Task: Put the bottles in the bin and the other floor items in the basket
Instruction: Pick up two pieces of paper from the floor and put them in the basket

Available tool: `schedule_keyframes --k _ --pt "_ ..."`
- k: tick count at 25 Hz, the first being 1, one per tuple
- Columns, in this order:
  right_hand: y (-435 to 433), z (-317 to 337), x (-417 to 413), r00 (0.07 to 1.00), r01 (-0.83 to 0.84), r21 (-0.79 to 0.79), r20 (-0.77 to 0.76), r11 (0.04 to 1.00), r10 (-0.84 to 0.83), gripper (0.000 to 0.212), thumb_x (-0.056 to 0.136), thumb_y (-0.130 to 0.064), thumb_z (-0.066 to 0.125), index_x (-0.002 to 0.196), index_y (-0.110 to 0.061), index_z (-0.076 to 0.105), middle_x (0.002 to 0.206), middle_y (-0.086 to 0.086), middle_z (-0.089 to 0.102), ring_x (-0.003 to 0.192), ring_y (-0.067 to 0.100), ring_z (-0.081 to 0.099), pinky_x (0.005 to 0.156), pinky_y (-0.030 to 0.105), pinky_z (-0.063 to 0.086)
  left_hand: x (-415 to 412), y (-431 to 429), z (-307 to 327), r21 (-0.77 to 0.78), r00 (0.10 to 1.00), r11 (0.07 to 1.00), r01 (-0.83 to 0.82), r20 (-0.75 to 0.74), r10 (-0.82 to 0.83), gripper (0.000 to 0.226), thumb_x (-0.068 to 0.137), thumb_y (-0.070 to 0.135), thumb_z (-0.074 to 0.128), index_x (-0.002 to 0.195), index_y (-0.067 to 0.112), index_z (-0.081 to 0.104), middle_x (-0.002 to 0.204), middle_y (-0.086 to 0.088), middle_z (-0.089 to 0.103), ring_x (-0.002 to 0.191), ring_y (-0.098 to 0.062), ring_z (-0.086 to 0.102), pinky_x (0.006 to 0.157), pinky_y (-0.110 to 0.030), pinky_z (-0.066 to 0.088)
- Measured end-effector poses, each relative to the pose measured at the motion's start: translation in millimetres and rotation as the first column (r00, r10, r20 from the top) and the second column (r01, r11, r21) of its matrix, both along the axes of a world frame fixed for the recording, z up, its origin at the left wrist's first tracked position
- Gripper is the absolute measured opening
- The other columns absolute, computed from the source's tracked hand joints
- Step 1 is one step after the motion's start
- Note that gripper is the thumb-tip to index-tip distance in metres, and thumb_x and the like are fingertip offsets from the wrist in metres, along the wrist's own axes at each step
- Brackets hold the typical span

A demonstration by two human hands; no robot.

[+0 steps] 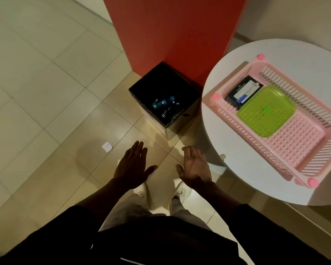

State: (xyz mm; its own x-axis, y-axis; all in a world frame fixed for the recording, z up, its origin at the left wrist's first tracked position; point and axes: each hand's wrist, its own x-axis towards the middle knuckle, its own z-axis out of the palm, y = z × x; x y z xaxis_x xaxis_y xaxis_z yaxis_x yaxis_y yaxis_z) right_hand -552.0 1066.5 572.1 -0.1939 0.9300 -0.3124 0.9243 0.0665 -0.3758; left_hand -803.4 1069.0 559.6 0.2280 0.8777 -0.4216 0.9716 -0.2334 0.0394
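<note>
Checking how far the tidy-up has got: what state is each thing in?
Bin: upright on the floor, open, bottles inside.
Bottles: lying in the bin.
Basket: on the table, holding tray and box.
Tray: flat in basket, overlapping the box.
Box: in basket, partly under tray.
Paper: on the floor, not picked up.
Left hand: open, empty.
Right hand: open, empty.

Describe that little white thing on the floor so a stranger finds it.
Start at the black bin against the red pillar. Left of it, nearer the person, a small white square lies on the tiles. It is flat and brighter than the surrounding floor.
</note>
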Motion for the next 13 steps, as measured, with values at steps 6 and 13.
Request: schedule_keyframes --k 6,13 --pt "-2 -9 -66 0.997 -0.065 0.032 0.040 0.997 0.064 0.060 0.094 -0.043 0.065 0.139 -0.007 0.048 0.135 0.015 0.059 0.123 0.033 0.056 0.104 0.044 0.047 -58 -36 -2 -0.026 0.993 0.996 -0.085 0.074 0.086 0.105 0.093 0.086 0.013 0.153 0.005 0.041 0.171 -0.020 0.026 0.162 -0.033 0.018 0.129 -0.051 0.027" --pt "-47 -24 -206 0.999 0.012 -0.001 0.047 1.000 -0.012 0.064 0.093 -0.046 0.068 0.142 -0.009 0.048 0.136 0.014 0.060 0.126 0.033 0.056 0.109 0.045 0.045 -203 -92 -22 -0.031 0.997 0.999 0.036 0.072 -0.033 0.094 0.102 0.072 0.034 0.142 -0.010 0.054 0.153 -0.034 0.050 0.150 -0.045 0.042 0.126 -0.057 0.028"
